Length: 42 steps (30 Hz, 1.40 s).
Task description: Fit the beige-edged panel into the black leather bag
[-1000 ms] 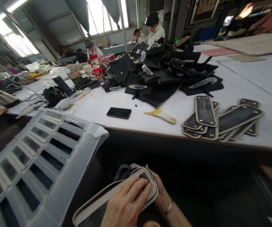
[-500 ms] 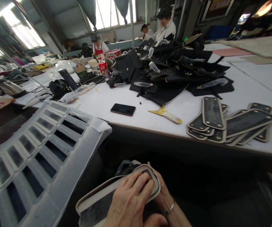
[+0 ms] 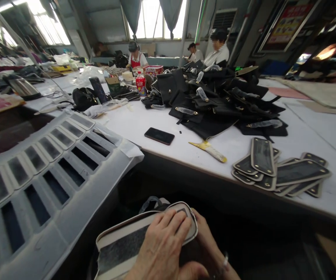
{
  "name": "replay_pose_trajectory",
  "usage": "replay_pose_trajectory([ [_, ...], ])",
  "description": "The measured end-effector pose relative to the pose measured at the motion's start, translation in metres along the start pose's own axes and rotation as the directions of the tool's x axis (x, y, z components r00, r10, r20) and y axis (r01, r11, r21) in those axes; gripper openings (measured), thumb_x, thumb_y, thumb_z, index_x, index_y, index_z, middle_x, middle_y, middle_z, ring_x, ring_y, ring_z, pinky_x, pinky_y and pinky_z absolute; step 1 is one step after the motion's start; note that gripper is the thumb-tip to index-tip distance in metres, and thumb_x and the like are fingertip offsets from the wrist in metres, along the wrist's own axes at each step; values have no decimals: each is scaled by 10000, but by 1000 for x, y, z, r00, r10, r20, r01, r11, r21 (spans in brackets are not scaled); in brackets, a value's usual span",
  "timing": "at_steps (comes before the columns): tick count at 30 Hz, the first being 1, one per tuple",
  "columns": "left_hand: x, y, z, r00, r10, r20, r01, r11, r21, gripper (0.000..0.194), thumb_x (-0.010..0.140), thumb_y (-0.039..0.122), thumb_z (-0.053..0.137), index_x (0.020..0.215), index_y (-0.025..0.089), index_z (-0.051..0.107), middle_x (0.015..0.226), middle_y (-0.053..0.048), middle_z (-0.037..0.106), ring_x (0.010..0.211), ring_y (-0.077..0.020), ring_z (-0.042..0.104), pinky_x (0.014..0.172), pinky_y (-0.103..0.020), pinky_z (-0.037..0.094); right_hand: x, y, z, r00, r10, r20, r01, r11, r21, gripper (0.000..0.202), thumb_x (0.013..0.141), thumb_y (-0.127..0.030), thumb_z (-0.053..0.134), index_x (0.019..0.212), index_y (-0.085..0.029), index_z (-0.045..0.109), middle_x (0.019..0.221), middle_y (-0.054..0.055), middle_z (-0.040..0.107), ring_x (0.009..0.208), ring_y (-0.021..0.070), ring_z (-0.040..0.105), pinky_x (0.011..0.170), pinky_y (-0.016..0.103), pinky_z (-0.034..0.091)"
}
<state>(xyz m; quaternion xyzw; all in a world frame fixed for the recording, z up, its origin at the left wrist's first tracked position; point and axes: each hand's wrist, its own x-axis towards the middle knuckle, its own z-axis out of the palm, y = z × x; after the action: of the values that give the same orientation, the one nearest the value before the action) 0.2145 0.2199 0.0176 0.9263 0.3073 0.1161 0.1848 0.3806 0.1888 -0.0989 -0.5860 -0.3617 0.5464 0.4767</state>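
Observation:
An unfinished bag (image 3: 121, 245) is tilted in my lap area, below the table edge. Its pale base has a rounded end, a raised light rim and a dark rough strip along the middle. My left hand (image 3: 163, 247) presses on the base near the rounded end, fingers together and bent over it, thumb lower down beside the edge. From the right, my right hand (image 3: 204, 229), with a bracelet at the wrist, holds the rounded end from behind; most of its fingers are hidden. Clear plastic wrap (image 3: 150, 204) shows at the bag's far side.
Dark panels with pale borders (image 3: 300, 173) are stacked on the white table (image 3: 127, 124), near a yellow-handled scraper (image 3: 208, 149) and a phone (image 3: 159, 136). Black bag pieces (image 3: 214, 101) pile up behind. At left, a covered rack (image 3: 77, 217) carries pale-edged panels. Co-workers sit farther back.
The view has tilted and swung a little left, so the table items appear lower. Both hands keep hold of the bag, with the left fingers now closer together.

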Motion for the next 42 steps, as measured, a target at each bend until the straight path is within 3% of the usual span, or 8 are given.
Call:
replay_pose_trajectory([
  [4, 1, 4, 3, 1000, -6, -29, 6, 1000, 2, 796, 724, 709, 705, 1321, 212, 534, 1296, -43, 624, 1155, -285, 575, 986, -435, 459, 4, -52, -19, 999, -42, -3, 41, 984, -175, 539, 905, -653, 482, 847, -169, 714, 742, 44, 647, 686, 195, 578, 650, 306, 475],
  [10, 2, 5, 14, 992, 2, -126, 2, 1000, 30, 740, 723, 682, 720, 1255, 185, 583, 1231, -56, 640, 1130, -291, 572, 971, -430, 464, 14, -124, -13, 942, -175, 287, 303, 810, -503, 192, 849, -315, 635, 766, -174, 735, 750, 40, 665, 697, 184, 593, 639, 281, 421],
  [14, -1, -1, 19, 973, 98, -208, -64, 984, 166, 763, 763, 743, 635, 1264, 170, 579, 1226, -85, 649, 1080, -283, 603, 889, -400, 490, 26, -144, -8, 858, -171, 484, 469, 645, -603, 241, 817, -164, 560, 602, -173, 669, 635, 9, 580, 573, 131, 500, 570, 268, 334],
  [19, -3, -4, 21, 972, 83, -218, -37, 978, 204, 821, 743, 793, 603, 1285, 178, 573, 1279, -133, 627, 1085, -293, 604, 880, -396, 478, 41, -149, -12, 776, -96, 623, 553, 578, -600, 253, 764, -100, 537, 521, -166, 557, 556, -40, 485, 522, 92, 418, 537, 247, 296],
  [26, 4, 0, 16, 991, 38, -130, -17, 987, 157, 842, 714, 764, 664, 1293, 159, 575, 1301, -137, 621, 1095, -306, 602, 901, -421, 478, 41, -136, -15, 824, -153, 545, 530, 546, -649, 266, 848, -160, 485, 603, -164, 589, 561, -30, 518, 518, 97, 430, 501, 222, 316],
  [35, 1, 5, 12, 998, -51, -44, 54, 997, 57, 832, 769, 798, 561, 1321, 176, 568, 1373, -141, 581, 1194, -337, 555, 974, -470, 451, 20, -120, -16, 737, -306, 603, 676, 289, -678, 336, 954, -176, 361, 714, -165, 595, 712, 68, 564, 623, 168, 462, 595, 308, 313],
  [37, -3, 4, 14, 997, -56, -44, 58, 997, 43, 847, 784, 803, 532, 1351, 175, 548, 1401, -133, 565, 1226, -327, 540, 1017, -457, 429, 19, -125, -19, 752, -294, 590, 659, 320, -680, 355, 989, -203, 349, 743, -157, 600, 733, 65, 571, 639, 164, 489, 604, 299, 336],
  [42, -5, 5, 13, 995, -102, 20, 102, 994, -37, 872, 814, 807, 469, 1431, 191, 467, 1485, -138, 482, 1312, -333, 475, 1100, -482, 369, 26, -155, -17, 835, -111, 539, 477, 634, -608, 348, 996, -366, 478, 774, -166, 657, 749, 22, 598, 682, 148, 548, 636, 262, 409],
])
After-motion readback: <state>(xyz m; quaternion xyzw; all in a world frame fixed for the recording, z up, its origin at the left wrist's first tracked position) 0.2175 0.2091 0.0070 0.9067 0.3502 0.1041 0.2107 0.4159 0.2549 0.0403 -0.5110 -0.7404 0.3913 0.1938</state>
